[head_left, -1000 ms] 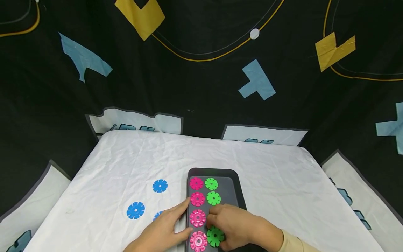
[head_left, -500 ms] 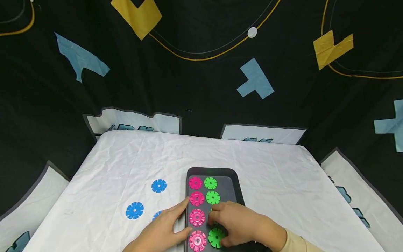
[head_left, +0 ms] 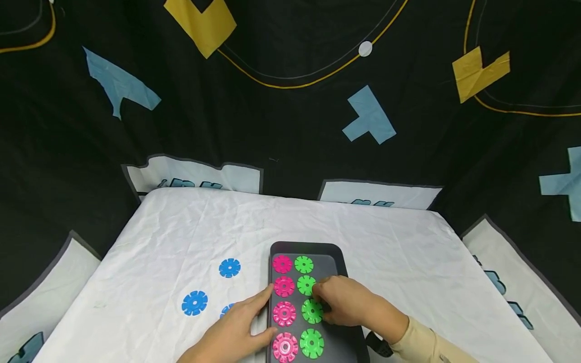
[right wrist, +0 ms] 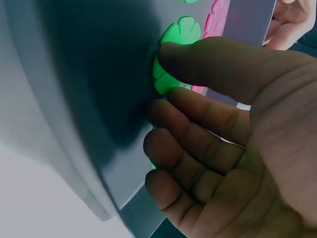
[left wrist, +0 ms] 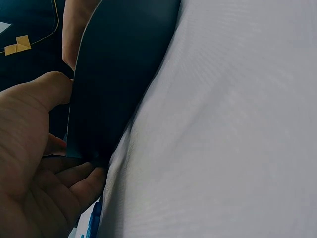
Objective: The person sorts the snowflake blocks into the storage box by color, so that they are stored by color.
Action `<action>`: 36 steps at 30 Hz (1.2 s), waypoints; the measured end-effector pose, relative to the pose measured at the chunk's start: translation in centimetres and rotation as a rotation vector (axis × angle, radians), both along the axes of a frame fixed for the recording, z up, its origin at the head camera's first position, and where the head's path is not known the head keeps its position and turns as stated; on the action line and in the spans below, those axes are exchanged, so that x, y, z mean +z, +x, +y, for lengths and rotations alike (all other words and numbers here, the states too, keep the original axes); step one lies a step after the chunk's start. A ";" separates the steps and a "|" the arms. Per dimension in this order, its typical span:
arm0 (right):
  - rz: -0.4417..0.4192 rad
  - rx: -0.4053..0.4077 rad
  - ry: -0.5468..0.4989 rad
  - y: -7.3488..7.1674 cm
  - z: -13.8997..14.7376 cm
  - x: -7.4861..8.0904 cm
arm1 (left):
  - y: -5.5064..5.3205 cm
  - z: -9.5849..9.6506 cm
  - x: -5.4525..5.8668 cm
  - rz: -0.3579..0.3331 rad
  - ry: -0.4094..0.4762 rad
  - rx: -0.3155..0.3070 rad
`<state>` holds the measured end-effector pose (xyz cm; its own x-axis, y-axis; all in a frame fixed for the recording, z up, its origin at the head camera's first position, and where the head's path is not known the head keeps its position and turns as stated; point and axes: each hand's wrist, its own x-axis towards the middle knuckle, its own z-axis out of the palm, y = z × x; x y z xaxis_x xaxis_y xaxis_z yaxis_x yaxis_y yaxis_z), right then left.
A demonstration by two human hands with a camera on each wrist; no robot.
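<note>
A dark baking tray (head_left: pixel 336 348) holds two columns of flower-shaped plastic discs. Pink discs, such as the nearest one (head_left: pixel 285 347), line its left side. Beside them run green discs, the nearest (head_left: pixel 311 344) lying fully in view. My left hand (head_left: pixel 238 325) rests against the tray's left edge, thumb and forefinger spread along it. Over the tray, my right hand (head_left: pixel 347 302) bends its fingers loosely at the right edge of the third green disc (head_left: pixel 311 311) from the back. In the right wrist view its thumb overlaps a green disc (right wrist: pixel 181 34), which lies flat on the tray.
Blue discs (head_left: pixel 194 303) lie on the white cloth (head_left: pixel 136 282) left of the tray, one partly hidden behind the left hand. A black curtain (head_left: pixel 281 136) with taped shapes hangs behind the table. A black strap (head_left: pixel 379 345) shows under the right wrist.
My right hand has left the nearest green disc and moved back and right, uncovering the nearest two green discs. The left hand stays at the tray's edge.
</note>
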<state>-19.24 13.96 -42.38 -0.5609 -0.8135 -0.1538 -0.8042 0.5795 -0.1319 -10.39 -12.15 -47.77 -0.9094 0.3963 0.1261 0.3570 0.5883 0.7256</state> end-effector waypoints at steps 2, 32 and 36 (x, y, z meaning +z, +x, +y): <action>0.004 0.006 -0.003 -0.1 -0.1 0.0 | 0.0 0.0 0.1 0.007 -0.003 0.001; -0.040 -0.099 -0.246 -0.5 1.5 2.1 | -0.2 0.0 0.1 -0.035 0.001 0.001; -0.035 -0.271 -0.313 -0.1 3.1 1.4 | -0.2 0.1 0.0 -0.036 0.010 -0.006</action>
